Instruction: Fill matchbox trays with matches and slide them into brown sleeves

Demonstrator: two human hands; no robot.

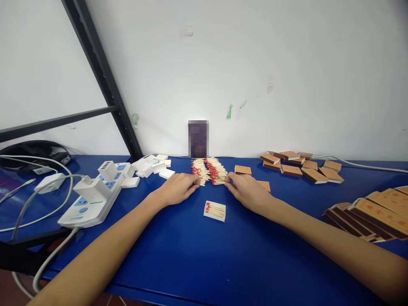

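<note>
Two piles of red-tipped wooden matches, a left pile (200, 170) and a right pile (216, 171), lie side by side near the wall. My left hand (180, 188) is closed at the front left of the left pile; what its fingertips hold is hidden. At the right pile's front right edge, my right hand (245, 190) pinches at match ends. Between my forearms and nearer to me is a small white matchbox tray (214, 211), partly filled with matches whose heads point left. Orange matchbox covers, one behind (242, 169) and one beside (264, 185), flank my right hand.
White empty-looking trays (153, 165) lie heaped left of the matches. A power strip (92, 204) with plugs and cables fills the left side. Several orange matchboxes (296, 163) sit back right, and stacked flat covers (379, 210) lie far right. A pixelated dark rectangle (198, 139) stands against the wall.
</note>
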